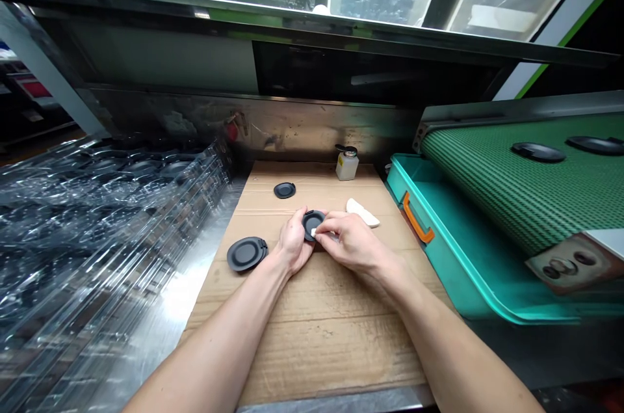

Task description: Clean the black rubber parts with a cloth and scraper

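Observation:
My left hand (294, 242) grips a small round black plastic lid (312, 223) by its edge, above the cardboard sheet (331, 335). With fingertips pinched, my right hand (348, 237) presses a small white piece (314, 233), perhaps a wad of cloth or cotton, against the lid's face. Left of my left wrist lies a stack of similar black lids (246, 253). Another black lid (285, 190) rests farther back. Just beyond my right hand is a folded white pad (362, 212). A squat bottle with a black top (347, 163) stands at the back of the cardboard.
Clear plastic trays (112, 205) holding dark parts are stacked at the left. On the right stands a teal bin (439, 263) with an orange handle, partly under a green conveyor belt (526, 192) carrying black lids (539, 152). A metal ledge (292, 13) crosses above the work area.

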`<action>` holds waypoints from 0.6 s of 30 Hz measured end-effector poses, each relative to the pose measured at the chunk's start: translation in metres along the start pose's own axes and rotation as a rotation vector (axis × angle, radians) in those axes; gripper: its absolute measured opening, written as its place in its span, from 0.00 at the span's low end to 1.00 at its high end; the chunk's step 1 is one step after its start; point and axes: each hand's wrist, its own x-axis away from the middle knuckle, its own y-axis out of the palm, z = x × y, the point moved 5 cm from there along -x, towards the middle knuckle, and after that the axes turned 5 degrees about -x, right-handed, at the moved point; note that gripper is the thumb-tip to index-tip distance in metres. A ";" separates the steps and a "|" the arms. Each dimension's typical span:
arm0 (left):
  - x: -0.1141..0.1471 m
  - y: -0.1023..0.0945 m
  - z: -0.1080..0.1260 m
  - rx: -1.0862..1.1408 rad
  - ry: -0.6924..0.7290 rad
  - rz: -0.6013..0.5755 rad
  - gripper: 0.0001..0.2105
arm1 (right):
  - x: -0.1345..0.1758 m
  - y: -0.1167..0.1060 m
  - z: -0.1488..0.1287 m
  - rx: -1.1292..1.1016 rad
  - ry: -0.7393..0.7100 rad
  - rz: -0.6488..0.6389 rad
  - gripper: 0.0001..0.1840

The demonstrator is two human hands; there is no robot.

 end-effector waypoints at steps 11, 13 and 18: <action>0.002 0.001 -0.001 0.058 0.052 0.055 0.10 | -0.004 0.006 0.001 0.272 0.126 0.137 0.11; 0.002 0.000 -0.002 0.054 0.068 0.058 0.09 | -0.004 0.005 0.001 0.282 0.144 0.165 0.11; 0.002 -0.001 -0.002 0.052 0.104 0.068 0.09 | -0.005 0.008 0.000 0.229 0.100 0.140 0.09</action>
